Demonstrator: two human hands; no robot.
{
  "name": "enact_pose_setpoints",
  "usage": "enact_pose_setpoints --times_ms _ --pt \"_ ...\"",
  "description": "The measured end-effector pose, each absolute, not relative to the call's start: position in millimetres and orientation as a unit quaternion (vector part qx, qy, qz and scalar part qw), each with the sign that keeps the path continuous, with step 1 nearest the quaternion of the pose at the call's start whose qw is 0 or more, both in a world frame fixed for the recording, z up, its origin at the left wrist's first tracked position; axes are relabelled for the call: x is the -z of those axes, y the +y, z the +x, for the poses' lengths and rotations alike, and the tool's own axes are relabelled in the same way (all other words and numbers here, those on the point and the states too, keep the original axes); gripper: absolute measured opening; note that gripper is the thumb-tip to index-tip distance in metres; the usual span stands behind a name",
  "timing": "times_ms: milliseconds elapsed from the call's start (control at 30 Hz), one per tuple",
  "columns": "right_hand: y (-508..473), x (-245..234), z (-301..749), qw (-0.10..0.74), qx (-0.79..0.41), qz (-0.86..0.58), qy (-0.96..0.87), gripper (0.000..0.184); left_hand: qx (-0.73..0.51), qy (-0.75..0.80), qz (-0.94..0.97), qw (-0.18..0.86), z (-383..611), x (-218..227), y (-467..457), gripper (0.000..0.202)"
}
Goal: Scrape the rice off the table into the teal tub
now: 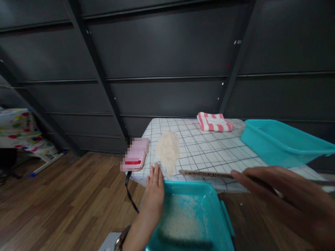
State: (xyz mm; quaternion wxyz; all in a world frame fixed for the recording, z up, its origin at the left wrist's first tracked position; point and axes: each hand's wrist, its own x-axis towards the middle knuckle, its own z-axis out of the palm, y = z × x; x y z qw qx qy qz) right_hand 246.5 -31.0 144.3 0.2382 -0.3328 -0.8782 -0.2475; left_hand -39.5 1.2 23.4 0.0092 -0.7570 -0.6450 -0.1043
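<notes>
Your right hand [285, 198], large and blurred at the lower right, is closed on a cardboard strip [206, 173] that juts out on both sides of it. Behind everything you face a dark panelled wall [167, 48], with a wooden floor [78, 202] below. Before you is a table spread with a checked cloth [209, 150]; off to the far left you can see a dotted cloth [18, 129]. One turquoise tub [187, 183] sits right at the table's front edge, rice strewn over its bottom; a second tub [256, 150] stands at the table's right end. Your left hand [155, 184] grips nothing: it is laid out flat, fingers straight and together, on the cloth at the near tub's left rim corner. Just ahead of your fingertips is the rice pile [169, 148], on the cloth, narrowing to a tail towards that rim, between your left hand and the strip's tip. You cannot tell whether the strip touches the cloth. Farther back lies a folded striped towel [214, 122]. At the table's left edge is a pink flat object [133, 153], partly blurred out, with a black cord [130, 195] hanging beneath. Smallest are your watch [121, 238] and ring [155, 181], both on the left.
</notes>
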Motion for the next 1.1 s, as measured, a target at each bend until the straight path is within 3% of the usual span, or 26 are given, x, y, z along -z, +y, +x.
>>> enact_pose_setpoints --times_ms 200,467,667,867,1100 --pt "23.3 -152.5 229.1 0.196 0.449 -0.304 -0.817 0.037 0.102 -0.651 -0.752 0.009 -38.1 -21.3 3.0 0.089" --pt "-15.8 -140.5 225.0 0.212 0.322 -0.257 -0.886 0.039 0.087 -0.662 -0.744 -0.010 -37.2 -27.9 1.3 0.084" --pt "-38.5 -147.0 235.1 0.212 0.325 -0.232 -0.892 0.042 0.123 -0.644 -0.755 0.006 -40.7 -22.2 2.1 0.079" --pt "-2.6 -151.4 222.6 0.216 0.331 -0.303 -0.867 0.036 0.105 -0.645 -0.757 0.022 -40.2 -20.1 3.5 0.082" --pt "-26.6 -145.3 212.9 0.207 0.354 -0.248 -0.878 0.040 0.133 -0.624 -0.769 0.035 -43.8 -14.0 4.4 0.078"
